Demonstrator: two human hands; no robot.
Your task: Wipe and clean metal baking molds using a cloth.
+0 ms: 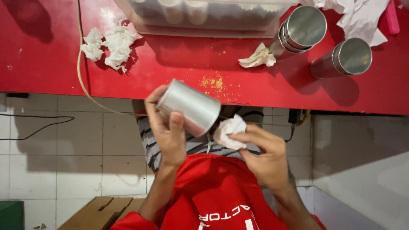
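Your left hand (168, 132) fingers grasp tilted steel cup (189, 106); right hand (264, 155) fingers pinch white tissue wad (229, 131). Clear tub (204, 25) far on red desk (170, 72).

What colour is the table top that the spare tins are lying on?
Bright red. The table top shows it in the head view, with yellow crumbs scattered on it.

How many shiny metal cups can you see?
3: one shiny metal cup in the left hand, two lying on the red table at right. More may be hidden.

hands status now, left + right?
Left hand: closed around a metal cup, held tilted.
Right hand: fingers pinched on a crumpled white tissue, beside the cup.
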